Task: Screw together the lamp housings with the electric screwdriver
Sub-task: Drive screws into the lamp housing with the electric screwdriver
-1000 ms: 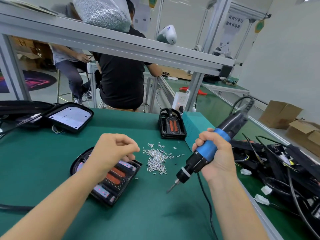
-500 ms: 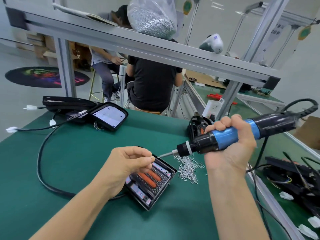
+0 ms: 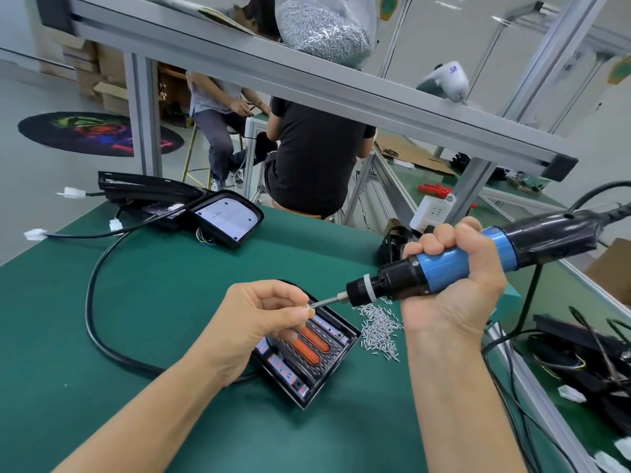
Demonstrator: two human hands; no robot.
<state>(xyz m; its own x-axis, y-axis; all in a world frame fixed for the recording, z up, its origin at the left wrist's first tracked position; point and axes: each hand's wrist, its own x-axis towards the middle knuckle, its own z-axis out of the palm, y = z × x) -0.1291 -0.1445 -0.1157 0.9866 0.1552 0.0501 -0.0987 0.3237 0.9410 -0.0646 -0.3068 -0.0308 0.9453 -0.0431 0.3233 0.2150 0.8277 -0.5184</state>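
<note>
Right hand point(image 3: 454, 278) wrapped in a fist round the blue grip of the electric screwdriver point(image 3: 444, 268), tool held nearly level above the table, bit pointing left. Left hand point(image 3: 259, 319) raised over the work, thumb and forefinger pinched together right at the bit tip; something small and pale shows between the fingertips, likely a screw, too small to be sure. Other left fingers curled under. Directly below the left hand, an open black lamp housing point(image 3: 307, 353) lies flat on the green table point(image 3: 136, 285), two orange bars and small red dots visible inside; hand covers its far left part. Loose pile of small silver screws point(image 3: 379, 329) on the table just right of that housing, under the screwdriver nose. Black cable point(image 3: 94, 302) loops across the table left of the housing. Second lamp housing point(image 3: 227, 218) with a white panel sits at the far left edge of the table, well apart, with white connectors nearby. Third black housing point(image 3: 392, 244) partly hidden behind the right hand. Tangle of black parts and wires point(image 3: 580, 356) at right. Clear bag of screws point(image 3: 324, 29) on the metal shelf overhead. Two seated people point(image 3: 307, 155) beyond the table.
</note>
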